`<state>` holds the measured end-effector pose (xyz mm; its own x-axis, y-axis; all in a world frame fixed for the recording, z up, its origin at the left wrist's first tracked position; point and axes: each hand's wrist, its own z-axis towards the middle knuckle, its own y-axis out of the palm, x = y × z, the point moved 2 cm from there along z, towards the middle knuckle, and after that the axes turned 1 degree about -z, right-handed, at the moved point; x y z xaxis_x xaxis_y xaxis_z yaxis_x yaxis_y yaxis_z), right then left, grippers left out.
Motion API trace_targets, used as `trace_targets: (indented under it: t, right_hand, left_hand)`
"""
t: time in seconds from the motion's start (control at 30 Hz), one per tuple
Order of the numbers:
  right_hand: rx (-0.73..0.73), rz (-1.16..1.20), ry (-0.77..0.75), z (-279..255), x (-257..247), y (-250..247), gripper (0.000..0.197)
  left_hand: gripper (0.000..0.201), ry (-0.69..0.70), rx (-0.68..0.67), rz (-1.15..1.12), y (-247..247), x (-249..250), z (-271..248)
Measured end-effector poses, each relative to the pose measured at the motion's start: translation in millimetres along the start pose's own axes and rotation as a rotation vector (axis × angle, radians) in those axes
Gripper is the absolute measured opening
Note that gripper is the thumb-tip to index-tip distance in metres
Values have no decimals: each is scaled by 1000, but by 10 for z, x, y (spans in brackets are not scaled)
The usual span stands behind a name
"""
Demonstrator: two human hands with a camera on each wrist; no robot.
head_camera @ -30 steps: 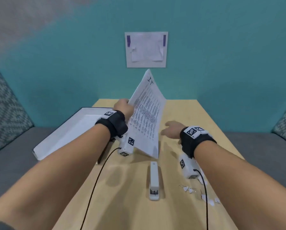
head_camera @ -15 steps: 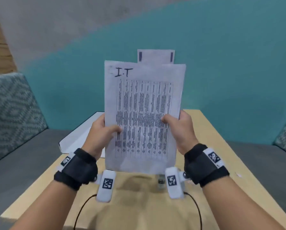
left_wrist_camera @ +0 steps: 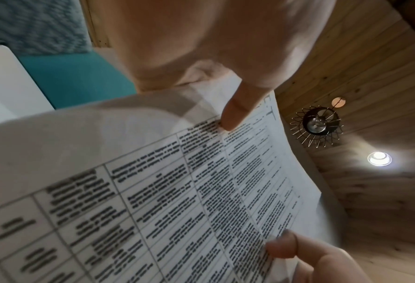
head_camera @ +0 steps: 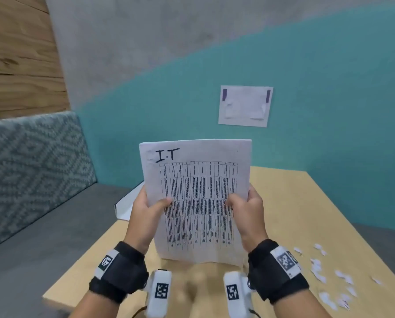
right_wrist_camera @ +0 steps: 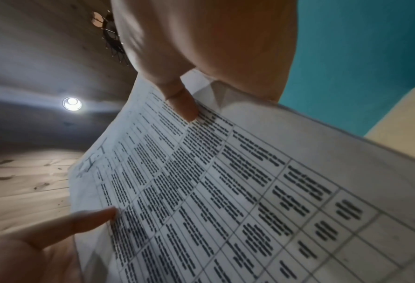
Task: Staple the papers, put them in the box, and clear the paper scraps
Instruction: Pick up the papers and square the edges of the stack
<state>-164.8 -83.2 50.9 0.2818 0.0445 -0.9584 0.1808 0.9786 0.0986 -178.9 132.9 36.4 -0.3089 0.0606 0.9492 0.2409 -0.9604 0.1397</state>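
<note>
A stack of printed papers (head_camera: 197,198) marked "I.T" stands upright above the wooden table (head_camera: 290,210), its lower edge near the tabletop. My left hand (head_camera: 149,206) grips its left edge, thumb on the front. My right hand (head_camera: 242,204) grips the right edge the same way. The wrist views show the papers (left_wrist_camera: 167,191) (right_wrist_camera: 238,191) close up with both thumbs pressed on the printed table. A white box (head_camera: 125,206) lies behind the left hand, mostly hidden. Several paper scraps (head_camera: 329,276) lie on the table at the right. The stapler is hidden.
A grey patterned bench (head_camera: 31,171) runs along the left of the table. A taped sheet (head_camera: 246,106) hangs on the teal wall behind. The table's near left corner (head_camera: 47,297) is close to my left forearm.
The papers went from tilted in the left hand alone to upright in both hands. Since half a second ago they have dropped lower toward the table, and my view has swung left.
</note>
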Motion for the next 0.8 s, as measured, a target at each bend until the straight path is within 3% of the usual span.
trace_targets:
  t: [0.23,0.4,0.63,0.8]
  right_hand:
    - [23,20,-38,104,-12,84,29]
    - [45,-61,24,82,244,108,27]
    - [86,-26,5,131,206,99,28]
    - [38,-85,122,94,435,52,31]
  left_hand:
    - [38,78,38,-30,15,57,95]
    - [40,-9,44,60,41,-164,17]
    - [42,32,55,54,88,-135,31]
    - [44,-50,38,97,68,-286,-4]
